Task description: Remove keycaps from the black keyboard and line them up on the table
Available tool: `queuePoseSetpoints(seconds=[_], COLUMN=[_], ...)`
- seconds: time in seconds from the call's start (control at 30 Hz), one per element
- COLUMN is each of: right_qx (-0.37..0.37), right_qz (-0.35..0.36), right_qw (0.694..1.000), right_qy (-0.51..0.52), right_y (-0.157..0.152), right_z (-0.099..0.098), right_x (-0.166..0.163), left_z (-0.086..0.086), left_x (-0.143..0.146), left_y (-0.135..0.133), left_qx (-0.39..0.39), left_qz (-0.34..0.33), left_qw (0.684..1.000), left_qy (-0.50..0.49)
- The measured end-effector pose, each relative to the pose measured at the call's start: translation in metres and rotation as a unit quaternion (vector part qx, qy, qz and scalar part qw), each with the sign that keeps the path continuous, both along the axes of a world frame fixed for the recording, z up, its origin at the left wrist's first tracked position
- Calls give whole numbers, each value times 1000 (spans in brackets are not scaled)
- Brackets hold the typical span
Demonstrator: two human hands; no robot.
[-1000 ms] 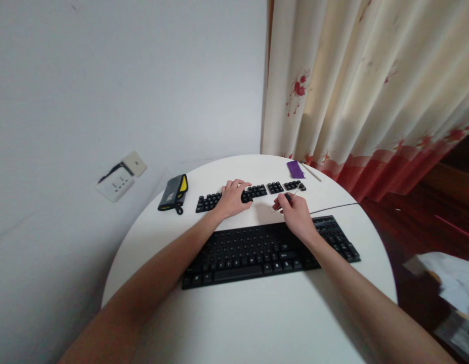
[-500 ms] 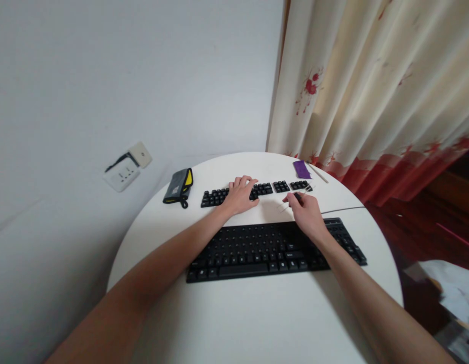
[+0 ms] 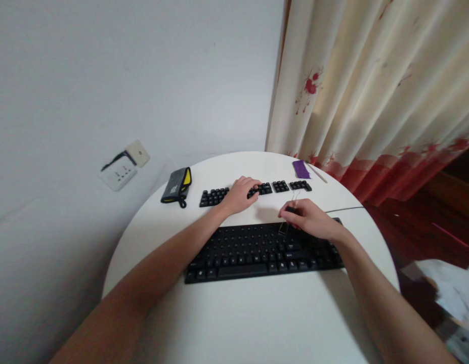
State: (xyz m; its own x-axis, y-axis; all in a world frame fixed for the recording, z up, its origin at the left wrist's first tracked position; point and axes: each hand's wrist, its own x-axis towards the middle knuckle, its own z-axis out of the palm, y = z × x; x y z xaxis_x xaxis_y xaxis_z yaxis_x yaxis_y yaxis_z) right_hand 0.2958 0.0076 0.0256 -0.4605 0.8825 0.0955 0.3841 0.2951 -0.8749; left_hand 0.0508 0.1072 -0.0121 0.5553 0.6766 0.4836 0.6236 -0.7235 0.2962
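Observation:
My right hand (image 3: 302, 215) is closed round the black handle of a wire keycap puller (image 3: 283, 229). Thin wire loops stick out at both ends, the lower one over the top rows of a black keyboard (image 3: 242, 270). Much of this keyboard's upper area shows small bare stems without caps, while the bottom rows carry keycaps. Beyond it, black keycaps (image 3: 215, 196) are lined up in several groups. My left hand (image 3: 241, 196) lies across the middle of that line, thumb apart from the fingers, and hides some of the caps. Its fingertips are at the keycaps; I see nothing gripped.
A grey pouch with yellow lining (image 3: 177, 186) lies at the left rear of the round white table (image 3: 234, 318). At the right rear are a purple cloth (image 3: 301, 169) and a thin stick (image 3: 317, 173). A cable (image 3: 344, 209) runs off the right edge. Wall and curtain stand behind.
My right hand has moved toward me and turned the puller, bringing its lower loop from the white tabletop over the keyboard. My left hand has barely shifted, its fingers and thumb drawn slightly closer.

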Motion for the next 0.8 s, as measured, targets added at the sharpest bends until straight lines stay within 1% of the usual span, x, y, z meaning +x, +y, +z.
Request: queuePoseSetpoints(seconds=[0.1,0.27,0.37,0.47,0.53,0.6,0.7,0.8], right_qx=[-49,-102,-111,-103,-88,-77,-70,-50], right_qz=[84,136,168,191,176,146,119,81], right_qw=[995,985,979,976,980,984,986,991], right_qy=[-21,-14,-29,-33,-40,-64,-97,-97], right_y=[-4,-10,-16,-18,-17,-14,-10,-7], right_z=[2,2,5,7,4,-1,-10,-17], right_x=[3,-1,-6,-9,-10,-9,-9,-12], left_z=[-3,-7,-6,-6,-6,-6,-5,-5], left_x=[0,-1,0,1,1,1,1,2], left_y=[2,4,4,3,2,2,1,1], left_qx=[-4,-7,-7,-2,0,-2,-5,-4], left_qz=[-37,-48,-49,-52,-51,-50,-54,-58], left_qw=[999,999,999,998,998,998,998,998], left_qy=[-11,-18,-17,-23,-26,-26,-22,-18])
